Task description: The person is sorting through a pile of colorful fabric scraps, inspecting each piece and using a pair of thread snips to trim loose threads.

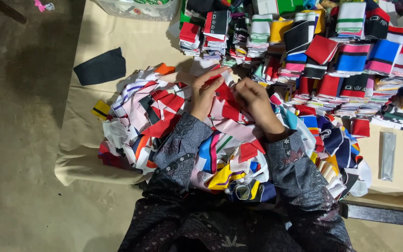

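Together, hands on red cloth piece

Single view, head-mounted. Camera looks steeply down from above the person's lap, facing forward and away from the body. Close range: the sleeved forearms enter from the bottom edge, and the left hand and right hand sit just above frame centre. Loose fabric heap fills the middle; folded stacks lie farther off, top right. Bare floor takes the left side.
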